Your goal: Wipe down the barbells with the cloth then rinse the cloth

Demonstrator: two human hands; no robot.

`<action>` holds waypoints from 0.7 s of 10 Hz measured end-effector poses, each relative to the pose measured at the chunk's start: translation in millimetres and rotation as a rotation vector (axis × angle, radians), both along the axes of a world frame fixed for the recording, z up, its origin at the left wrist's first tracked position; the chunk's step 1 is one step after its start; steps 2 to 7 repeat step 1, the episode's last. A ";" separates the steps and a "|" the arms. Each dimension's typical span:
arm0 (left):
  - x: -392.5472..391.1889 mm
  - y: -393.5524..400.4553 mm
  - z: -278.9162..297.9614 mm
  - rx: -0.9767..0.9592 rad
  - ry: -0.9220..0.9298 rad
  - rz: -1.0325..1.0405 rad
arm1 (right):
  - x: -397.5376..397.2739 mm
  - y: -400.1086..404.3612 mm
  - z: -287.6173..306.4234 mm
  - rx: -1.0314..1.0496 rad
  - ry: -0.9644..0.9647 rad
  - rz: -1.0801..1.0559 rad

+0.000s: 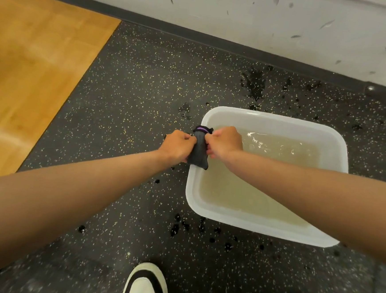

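Grey cloth (200,148) bunched, gripped at its two sides by left hand (178,146) and right hand (225,143), held over near-left rim of white water-filled tub (261,231); speckled floor (134,84) spattered around.

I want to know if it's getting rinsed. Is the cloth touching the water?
Cannot tell. In the head view both hands, left and right, grip the cloth over the tub's near-left rim; one top-down view doesn't show whether it reaches the water.

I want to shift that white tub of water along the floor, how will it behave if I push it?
The white tub looks well filled with cloudy water, so probably heavy and apt to slosh. Wet splashes on the speckled floor suggest it may slide easily.
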State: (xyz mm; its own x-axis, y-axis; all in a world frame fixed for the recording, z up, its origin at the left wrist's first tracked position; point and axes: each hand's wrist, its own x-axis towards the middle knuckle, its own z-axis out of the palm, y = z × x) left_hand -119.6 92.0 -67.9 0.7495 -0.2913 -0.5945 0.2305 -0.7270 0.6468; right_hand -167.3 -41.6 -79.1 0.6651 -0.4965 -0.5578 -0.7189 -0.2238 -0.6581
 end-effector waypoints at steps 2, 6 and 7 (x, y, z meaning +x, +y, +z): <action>4.8 -4.8 17.3 0.050 0.037 -0.003 | 0.6 -6.5 12.7 -0.064 0.038 0.156; 4.8 -4.8 17.3 0.050 0.037 -0.003 | 0.6 -6.5 12.7 -0.064 0.038 0.156; 4.8 -4.8 17.3 0.050 0.037 -0.003 | 0.6 -6.5 12.7 -0.064 0.038 0.156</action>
